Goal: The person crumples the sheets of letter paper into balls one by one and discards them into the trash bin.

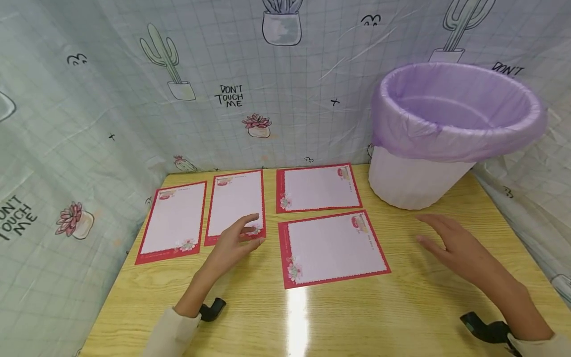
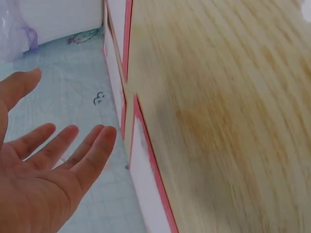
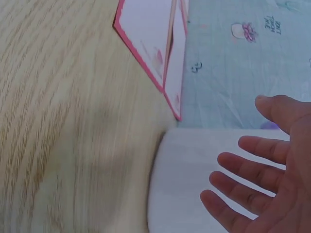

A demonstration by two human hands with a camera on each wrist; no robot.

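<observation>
My left hand [image 1: 232, 243] hovers with loosely bent, spread fingers that hold nothing, overlapping the lower right corner of a red-bordered sheet of paper [image 1: 236, 203] in the head view. Over the right part of the table, my right hand [image 1: 459, 248] is held with relaxed fingers and bare palm, in front of the bin. Farther left lies a similar sheet [image 1: 174, 220], set upright. Two more sheets lie sideways between the hands, a back one [image 1: 318, 188] and a nearer one [image 1: 334, 248]. In the right wrist view the fingers overlap the white bin [image 3: 189, 179].
A white trash bin [image 1: 410, 178] with a purple liner bag [image 1: 415, 139] folded over its rim stands at the back right of the wooden table [image 1: 357, 317]. Cactus-printed cloth [image 1: 303, 89] hangs behind and along the sides. Each wrist wears a black strap mount [image 1: 484, 329].
</observation>
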